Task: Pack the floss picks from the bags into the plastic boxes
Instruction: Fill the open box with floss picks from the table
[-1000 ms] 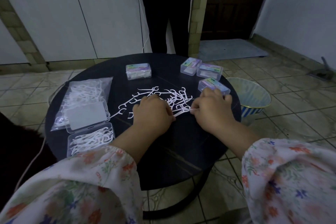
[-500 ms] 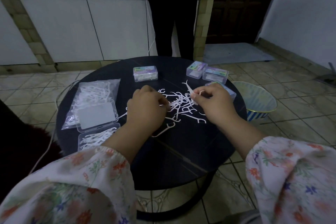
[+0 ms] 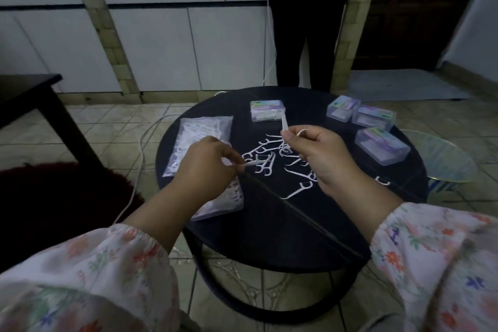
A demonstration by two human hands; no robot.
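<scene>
Round dark surface [image 3: 269, 229]. At 9 o'clock: clear bag [image 3: 199, 140] of floss picks, open box [image 3: 223, 202] nearer. Left hand [image 3: 207, 170], fingers pinching one floss pick [image 3: 254, 169]. Centre: loose floss picks [image 3: 280, 159]. Right hand [image 3: 320, 156], fingers gripping a few picks [image 3: 284, 121] upright. From 12 to 3 o'clock: four closed plastic boxes [image 3: 381, 149].

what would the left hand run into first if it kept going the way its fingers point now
The left hand, pinching a floss pick, points right across the table. First in line is probably the loose pile of floss picks just beyond its fingertips, then the right hand, which is held higher; depth is unclear.
</scene>
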